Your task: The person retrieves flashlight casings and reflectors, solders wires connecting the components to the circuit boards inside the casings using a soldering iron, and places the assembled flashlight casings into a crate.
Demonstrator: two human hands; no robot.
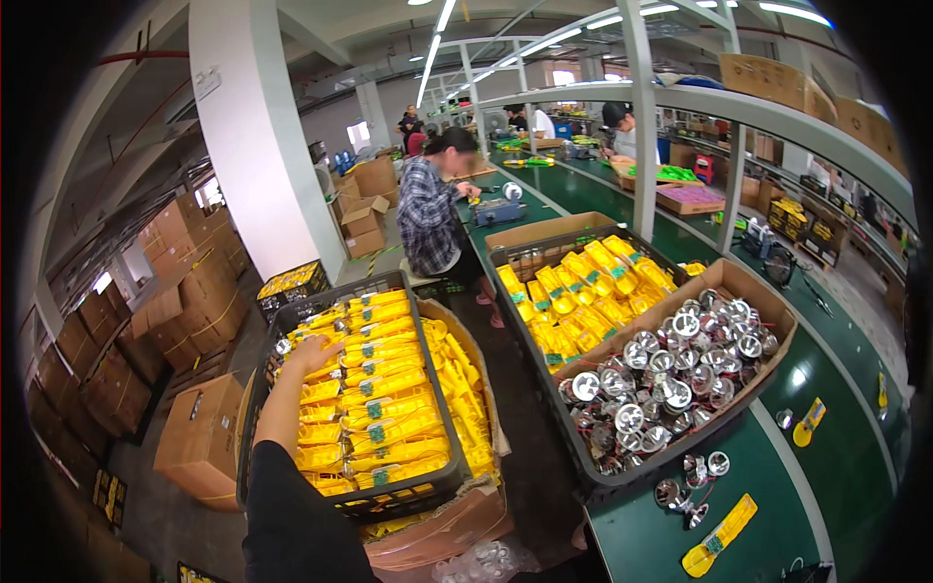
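Note:
My left hand (311, 357) reaches over the left side of a black plastic crate (450, 473). Its fingers look spread over the yellow plastic casings; the fingertips are partly lost among them. Rows of these yellow casings (384, 355), with small green circuit boards and thin wires, fill the crate. A shiny round reflector (283, 346) lies beside my hand at the crate's left edge. This crate rests on a large carton (457, 530) holding more yellow casings (457, 374). My right hand is out of the picture.
On the green bench (632, 539) to the right, another black crate (622, 476) holds yellow casings and a carton (787, 325) of silvery reflectors. Loose reflectors (695, 471) and a yellow casing (719, 536) lie nearby. A co-worker (432, 219) sits ahead; stacked cartons (199, 428) stand left.

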